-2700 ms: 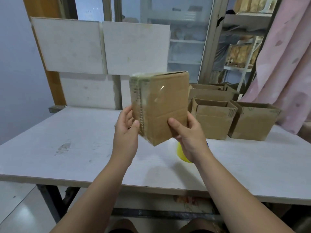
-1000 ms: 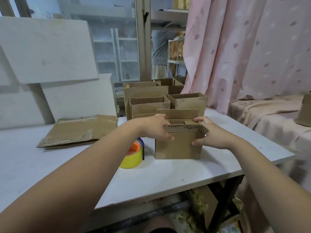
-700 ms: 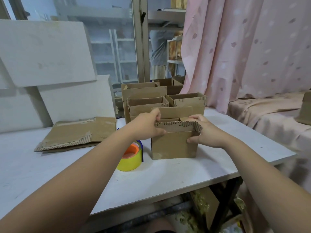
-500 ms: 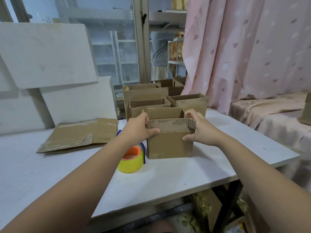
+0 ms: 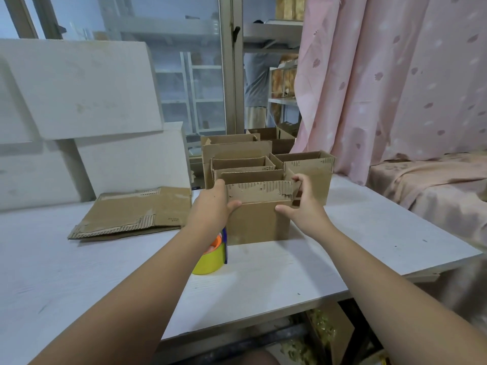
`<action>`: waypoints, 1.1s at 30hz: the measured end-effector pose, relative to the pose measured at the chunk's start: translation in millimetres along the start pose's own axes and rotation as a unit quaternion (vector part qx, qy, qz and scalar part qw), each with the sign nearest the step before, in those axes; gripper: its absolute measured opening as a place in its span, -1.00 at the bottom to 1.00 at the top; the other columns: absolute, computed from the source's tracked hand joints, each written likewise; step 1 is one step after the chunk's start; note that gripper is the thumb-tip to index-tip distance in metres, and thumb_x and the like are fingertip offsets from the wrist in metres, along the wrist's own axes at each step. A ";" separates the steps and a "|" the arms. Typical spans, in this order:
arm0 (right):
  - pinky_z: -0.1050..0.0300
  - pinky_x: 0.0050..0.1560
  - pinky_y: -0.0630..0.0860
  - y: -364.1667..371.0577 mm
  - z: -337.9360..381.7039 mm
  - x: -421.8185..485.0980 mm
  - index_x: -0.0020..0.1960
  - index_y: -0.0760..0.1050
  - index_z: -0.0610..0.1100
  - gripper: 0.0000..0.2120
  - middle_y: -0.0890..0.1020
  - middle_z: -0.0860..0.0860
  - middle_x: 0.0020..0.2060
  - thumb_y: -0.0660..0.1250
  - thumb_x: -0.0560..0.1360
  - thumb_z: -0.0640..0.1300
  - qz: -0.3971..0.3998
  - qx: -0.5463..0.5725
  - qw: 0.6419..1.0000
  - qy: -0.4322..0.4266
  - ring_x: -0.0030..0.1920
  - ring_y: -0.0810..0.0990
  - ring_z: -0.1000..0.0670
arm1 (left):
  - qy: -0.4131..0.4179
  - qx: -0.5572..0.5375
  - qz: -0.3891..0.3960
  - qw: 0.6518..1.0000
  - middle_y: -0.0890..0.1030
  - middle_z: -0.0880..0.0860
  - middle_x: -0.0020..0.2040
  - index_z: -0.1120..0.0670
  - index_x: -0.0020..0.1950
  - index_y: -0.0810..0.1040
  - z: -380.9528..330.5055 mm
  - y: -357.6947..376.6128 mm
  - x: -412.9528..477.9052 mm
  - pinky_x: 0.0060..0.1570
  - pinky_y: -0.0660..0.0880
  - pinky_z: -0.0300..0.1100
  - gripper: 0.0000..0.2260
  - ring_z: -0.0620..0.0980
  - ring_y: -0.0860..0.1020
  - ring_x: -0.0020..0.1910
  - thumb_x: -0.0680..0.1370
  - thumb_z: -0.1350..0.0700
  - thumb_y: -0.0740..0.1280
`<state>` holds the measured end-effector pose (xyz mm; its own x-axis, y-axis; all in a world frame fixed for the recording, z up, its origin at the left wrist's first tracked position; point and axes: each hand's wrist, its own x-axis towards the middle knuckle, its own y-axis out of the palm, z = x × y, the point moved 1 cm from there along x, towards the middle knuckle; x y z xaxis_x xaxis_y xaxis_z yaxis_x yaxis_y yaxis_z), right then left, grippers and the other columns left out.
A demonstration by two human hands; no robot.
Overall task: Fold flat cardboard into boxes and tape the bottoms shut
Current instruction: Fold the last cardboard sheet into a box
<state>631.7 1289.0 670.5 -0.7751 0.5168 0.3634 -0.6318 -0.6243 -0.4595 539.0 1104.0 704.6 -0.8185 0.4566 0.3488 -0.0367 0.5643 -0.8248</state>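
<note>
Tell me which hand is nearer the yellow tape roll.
Left. The left hand grips the cardboard box right beside the yellow tape roll; the right hand holds its opposite side.

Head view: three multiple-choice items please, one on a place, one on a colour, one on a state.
1. Where is the tape roll?
A. inside a box
B. on the table, left of the held box
C. on the floor

2. What colour is the outside of the tape roll?
A. green
B. black
C. yellow

3. How does the held box stand?
A. upright, top open
B. on its side
C. top taped shut

Answers:
1 B: the tape roll sits on the table by the held box's left wall, partly hidden by the left forearm.
2 C: its outer band is yellow.
3 A: the left hand and right hand grip its upper corners, and the top flaps stand up untaped.
</note>
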 end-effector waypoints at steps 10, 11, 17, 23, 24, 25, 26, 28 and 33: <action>-0.14 0.27 0.38 27.7 29.7 -25.8 0.33 0.36 -0.05 -0.46 0.38 -0.10 0.21 0.34 0.37 -0.22 -0.212 -0.138 0.935 -0.248 0.24 0.32 -0.09 | 0.061 -0.159 -0.076 0.983 0.47 0.00 0.32 0.01 0.41 0.30 30.2 -5.6 -13.9 0.20 0.35 -0.16 -0.55 -0.01 0.41 0.30 0.56 -0.03 0.30; -0.13 0.24 0.37 32.9 36.5 -28.9 0.27 0.40 -0.04 -0.53 0.39 -0.10 0.19 0.32 0.36 -0.21 -0.231 -0.174 0.912 -0.291 0.22 0.34 -0.12 | 0.067 -0.149 -0.091 0.982 0.48 0.00 0.29 0.03 0.37 0.35 36.1 -8.9 -16.0 0.20 0.33 -0.19 -0.62 -0.02 0.41 0.28 0.57 0.00 0.29; 0.07 -0.15 0.48 82.6 92.7 -36.4 0.04 0.57 -0.14 -0.74 0.55 -0.05 -0.07 0.23 0.39 -0.21 -0.063 -0.142 0.900 -0.407 -0.11 0.51 -0.07 | 0.055 -0.101 -0.210 0.971 0.57 0.06 0.14 0.15 0.19 0.51 88.6 -36.5 -28.5 0.14 0.28 -0.20 -0.78 0.09 0.47 0.16 0.55 0.18 0.31; 0.16 0.08 0.42 163.9 151.7 -39.6 0.16 0.54 -0.06 -0.74 0.46 0.06 0.01 0.22 0.51 -0.20 0.217 -0.087 0.947 -0.220 0.02 0.50 0.04 | -0.121 -0.203 -0.226 0.945 0.52 -0.05 0.13 0.10 0.21 0.49 157.6 -61.4 -39.6 0.06 0.30 -0.25 -0.77 -0.08 0.44 0.14 0.56 0.20 0.24; 0.17 0.12 0.42 182.0 154.9 -40.6 0.19 0.52 -0.04 -0.72 0.46 0.05 0.06 0.23 0.51 -0.19 0.239 -0.068 0.951 -0.184 0.08 0.50 0.03 | -0.159 -0.218 -0.228 0.936 0.52 -0.05 0.12 0.09 0.21 0.49 169.8 -64.2 -41.7 0.04 0.29 -0.24 -0.76 -0.09 0.43 0.13 0.55 0.20 0.23; 0.18 0.15 0.40 199.5 155.3 -42.0 0.23 0.50 -0.03 -0.69 0.47 0.01 0.14 0.24 0.50 -0.19 0.250 -0.048 0.955 -0.151 0.15 0.48 0.00 | -0.194 -0.233 -0.232 0.924 0.53 -0.03 0.12 0.08 0.21 0.49 182.2 -66.3 -43.2 0.02 0.30 -0.23 -0.75 -0.08 0.44 0.11 0.55 0.21 0.21; 0.21 0.16 0.36 216.8 152.3 -42.8 0.26 0.48 -0.02 -0.65 0.46 -0.02 0.22 0.24 0.50 -0.21 0.253 -0.031 0.960 -0.117 0.23 0.45 -0.03 | -0.224 -0.246 -0.240 0.912 0.53 -0.01 0.12 0.08 0.21 0.49 193.6 -68.6 -44.7 -0.02 0.31 -0.22 -0.74 -0.06 0.44 0.07 0.54 0.21 0.20; 0.20 0.25 0.32 244.6 142.8 -43.7 0.32 0.44 -0.05 -0.60 0.38 -0.09 0.36 0.21 0.50 -0.25 0.227 -0.006 0.972 -0.063 0.37 0.35 -0.08 | -0.274 -0.278 -0.261 0.883 0.52 0.04 0.14 0.09 0.22 0.48 215.7 -70.8 -46.7 -0.16 0.33 -0.21 -0.74 -0.04 0.46 -0.05 0.54 0.20 0.19; 0.07 0.51 -0.06 283.9 123.7 -36.9 0.44 0.32 -0.04 -0.50 0.09 -0.12 0.54 0.16 0.52 -0.26 0.159 -0.131 0.977 -0.059 0.54 -0.09 -0.14 | -0.329 -0.375 -0.271 0.823 0.37 0.06 0.39 0.04 0.40 0.31 258.6 -61.0 -54.5 0.04 0.33 -0.19 -0.60 0.03 0.43 0.28 0.57 0.12 0.29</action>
<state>479.6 1020.2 626.8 -0.9375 0.2399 0.2519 -0.3457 -0.5626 -0.7510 437.6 866.8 620.8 -0.9413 -0.3332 0.0550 -0.3353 0.9415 -0.0349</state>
